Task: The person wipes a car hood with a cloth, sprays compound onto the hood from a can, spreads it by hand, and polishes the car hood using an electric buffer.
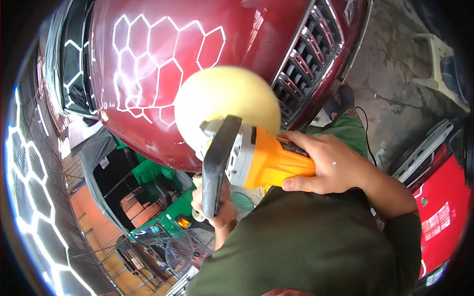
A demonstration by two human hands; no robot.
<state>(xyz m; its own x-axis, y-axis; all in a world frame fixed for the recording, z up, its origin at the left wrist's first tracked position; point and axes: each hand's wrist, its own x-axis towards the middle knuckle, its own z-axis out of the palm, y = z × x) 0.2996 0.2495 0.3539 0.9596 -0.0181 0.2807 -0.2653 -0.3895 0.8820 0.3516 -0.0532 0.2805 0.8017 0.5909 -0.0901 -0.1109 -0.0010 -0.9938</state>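
An orange polisher [276,163] with a grey gear head is held between my two hands, in front of my dark green shirt. My right hand [331,163] wraps round its orange body, thumb along the near side. My left hand [217,207] closes round the lower end of its black loop handle [222,165], which partly hides the fingers. The large round yellow polishing pad [229,98] looks smeared, and overlaps the front of a dark red car hood [237,39]. Whether it touches the paint I cannot tell.
The car's chrome-edged grille [311,54] is right of the pad. A black cord [366,130] hangs beside my green-clad leg. A wire fan [190,251] and a green vehicle [173,217] stand at left. A bright red panel [444,207] and a cream plastic chair [437,69] are at right.
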